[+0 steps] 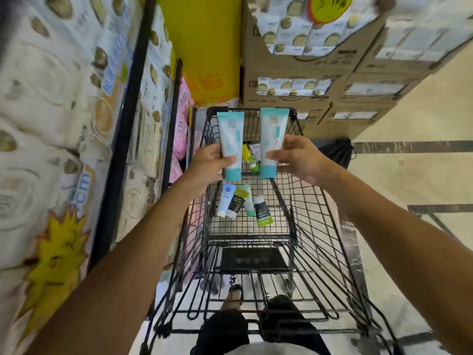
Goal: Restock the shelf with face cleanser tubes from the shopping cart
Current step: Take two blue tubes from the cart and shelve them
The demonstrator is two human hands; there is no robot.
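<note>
Above the black wire shopping cart (302, 216) I hold two white-and-teal face cleanser tubes upright, caps down. My left hand (208, 163) grips the left tube (230, 139) near its cap. My right hand (298, 156) pinches the right tube (271, 139) low on its body. Several smaller tubes lie on the cart's floor: a blue-and-white one (225, 199), a black-and-green one (236, 203), a pale green one (249, 204) and a white-and-green one (262, 212). A yellow-and-green tube (250, 157) shows between the two held tubes.
A shelf (128, 124) packed with white packaged goods runs along the left, with pink packs (180, 129) lower down. Stacked cardboard boxes (294, 80) stand beyond the cart. A yellow pillar (204, 47) is behind. Tiled floor (409, 175) opens to the right.
</note>
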